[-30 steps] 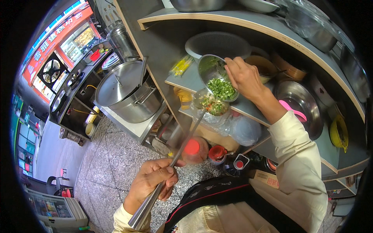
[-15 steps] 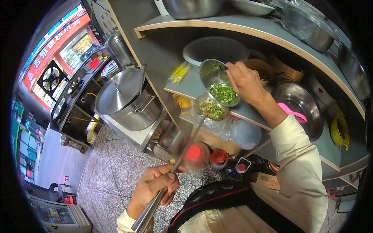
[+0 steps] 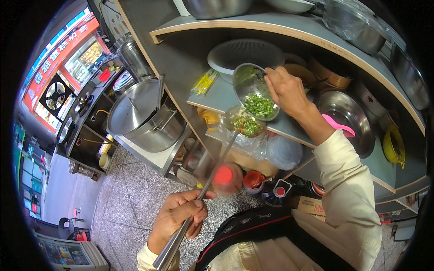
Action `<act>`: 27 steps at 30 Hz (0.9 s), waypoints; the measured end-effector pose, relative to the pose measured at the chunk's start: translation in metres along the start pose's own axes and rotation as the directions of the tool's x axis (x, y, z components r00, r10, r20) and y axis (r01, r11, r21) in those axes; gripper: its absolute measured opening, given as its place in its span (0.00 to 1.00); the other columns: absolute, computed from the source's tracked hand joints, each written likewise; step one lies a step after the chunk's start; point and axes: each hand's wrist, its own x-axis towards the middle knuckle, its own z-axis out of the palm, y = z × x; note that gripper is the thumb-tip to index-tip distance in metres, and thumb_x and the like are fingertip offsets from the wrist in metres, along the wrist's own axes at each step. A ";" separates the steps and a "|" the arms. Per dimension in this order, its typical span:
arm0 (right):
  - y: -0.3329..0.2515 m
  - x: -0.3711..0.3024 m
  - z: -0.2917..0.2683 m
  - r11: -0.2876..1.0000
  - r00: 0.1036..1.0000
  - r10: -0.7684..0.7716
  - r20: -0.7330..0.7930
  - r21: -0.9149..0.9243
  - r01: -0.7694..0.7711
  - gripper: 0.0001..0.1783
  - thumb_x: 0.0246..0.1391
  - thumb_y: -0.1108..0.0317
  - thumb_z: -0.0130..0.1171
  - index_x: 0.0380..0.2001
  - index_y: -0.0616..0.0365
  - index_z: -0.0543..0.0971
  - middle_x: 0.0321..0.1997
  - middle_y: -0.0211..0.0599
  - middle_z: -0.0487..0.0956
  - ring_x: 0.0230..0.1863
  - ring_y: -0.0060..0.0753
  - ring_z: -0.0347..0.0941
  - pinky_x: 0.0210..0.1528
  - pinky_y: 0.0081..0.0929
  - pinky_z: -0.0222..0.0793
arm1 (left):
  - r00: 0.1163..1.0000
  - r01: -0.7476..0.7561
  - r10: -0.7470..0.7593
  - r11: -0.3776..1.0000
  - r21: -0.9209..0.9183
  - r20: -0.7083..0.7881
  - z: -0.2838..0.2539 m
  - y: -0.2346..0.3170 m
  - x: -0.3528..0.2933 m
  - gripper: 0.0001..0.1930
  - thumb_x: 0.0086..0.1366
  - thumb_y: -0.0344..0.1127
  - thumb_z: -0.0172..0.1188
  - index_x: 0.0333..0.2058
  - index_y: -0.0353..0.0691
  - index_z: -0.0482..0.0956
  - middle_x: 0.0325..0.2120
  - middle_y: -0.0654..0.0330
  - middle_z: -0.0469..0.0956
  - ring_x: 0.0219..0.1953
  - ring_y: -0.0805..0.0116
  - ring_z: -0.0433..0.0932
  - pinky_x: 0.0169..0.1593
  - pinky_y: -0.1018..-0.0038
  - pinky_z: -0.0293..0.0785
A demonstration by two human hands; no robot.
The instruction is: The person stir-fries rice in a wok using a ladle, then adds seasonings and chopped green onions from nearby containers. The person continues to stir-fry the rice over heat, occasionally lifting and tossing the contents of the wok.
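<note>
In my left hand (image 3: 178,219), the fingers are closed round the handle of a long metal ladle (image 3: 210,178). Its bowl end, up by the shelf, holds chopped greens with pale and red bits (image 3: 246,124). My right hand (image 3: 289,90) grips the rim of a steel mixing bowl (image 3: 248,74), tipped toward the ladle. Chopped green onion (image 3: 259,106) lies at the bowl's lower side, just above the ladle's mix. The bowl's rim overlaps the ladle's end; whether they touch I cannot tell.
Shelves (image 3: 217,97) ahead hold a grey colander (image 3: 246,52), a large steel basin (image 3: 348,117) with a pink scoop (image 3: 339,126), and a yellow strainer (image 3: 394,147). To the left stands a lidded stockpot (image 3: 149,128). Below are red-lidded jars (image 3: 224,175) and a cardboard box (image 3: 312,205).
The view has shifted slightly, and the steel bowl appears a little more turned toward me. Both hands keep their grips.
</note>
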 end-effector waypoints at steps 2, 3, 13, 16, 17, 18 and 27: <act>0.000 0.000 0.000 1.000 1.000 0.000 -0.007 0.010 0.000 0.07 0.50 0.71 0.55 0.33 0.61 0.74 0.25 0.40 0.69 0.23 0.43 0.72 0.22 0.35 0.70 | 1.000 0.003 -0.003 1.000 -0.012 0.007 0.000 0.000 0.001 0.16 0.62 0.26 0.46 0.45 0.18 0.67 0.16 0.60 0.68 0.08 0.78 0.63 0.11 0.83 0.60; 0.001 0.000 -0.001 1.000 1.000 0.009 -0.001 0.010 -0.009 0.07 0.50 0.71 0.55 0.33 0.61 0.74 0.25 0.40 0.69 0.23 0.44 0.72 0.22 0.35 0.70 | 1.000 0.002 -0.002 1.000 -0.019 0.009 0.000 0.000 0.001 0.16 0.62 0.26 0.46 0.45 0.18 0.67 0.16 0.60 0.68 0.08 0.78 0.63 0.11 0.83 0.60; 0.012 -0.003 0.000 0.994 0.995 0.103 -0.013 0.036 -0.103 0.08 0.50 0.71 0.56 0.35 0.61 0.76 0.28 0.45 0.73 0.26 0.49 0.73 0.28 0.37 0.70 | 1.000 0.003 -0.003 1.000 -0.010 0.001 0.000 0.000 0.002 0.16 0.62 0.25 0.46 0.45 0.18 0.67 0.15 0.60 0.67 0.08 0.78 0.63 0.11 0.83 0.59; 0.025 -0.009 0.002 0.971 0.970 0.228 -0.080 0.085 -0.221 0.08 0.50 0.69 0.56 0.32 0.62 0.77 0.27 0.47 0.75 0.26 0.50 0.73 0.29 0.40 0.69 | 1.000 -0.005 0.006 1.000 -0.024 0.013 -0.003 -0.001 0.001 0.16 0.62 0.26 0.45 0.45 0.17 0.67 0.15 0.61 0.67 0.07 0.79 0.62 0.11 0.83 0.59; 0.030 -0.013 0.004 0.958 0.954 0.278 -0.109 0.106 -0.267 0.08 0.49 0.67 0.55 0.30 0.62 0.77 0.26 0.48 0.75 0.25 0.50 0.73 0.29 0.41 0.69 | 1.000 -0.011 0.011 1.000 -0.021 0.013 -0.003 -0.002 0.001 0.16 0.62 0.26 0.45 0.45 0.17 0.67 0.15 0.61 0.67 0.07 0.79 0.62 0.11 0.83 0.59; 0.034 -0.017 0.005 0.922 0.920 0.380 -0.098 0.124 -0.368 0.09 0.49 0.67 0.55 0.29 0.63 0.77 0.25 0.48 0.75 0.25 0.50 0.73 0.29 0.40 0.69 | 1.000 -0.017 0.017 1.000 -0.018 0.010 -0.004 -0.002 0.001 0.16 0.62 0.26 0.45 0.45 0.17 0.67 0.15 0.61 0.67 0.07 0.79 0.62 0.11 0.83 0.59; 0.036 -0.057 0.013 0.608 0.624 0.781 0.016 0.207 -0.766 0.13 0.49 0.64 0.57 0.31 0.65 0.79 0.20 0.45 0.76 0.22 0.34 0.73 0.30 0.28 0.67 | 0.999 -0.036 0.036 0.998 -0.046 -0.006 -0.015 -0.007 -0.004 0.17 0.62 0.27 0.45 0.45 0.18 0.68 0.15 0.60 0.67 0.07 0.78 0.62 0.11 0.82 0.60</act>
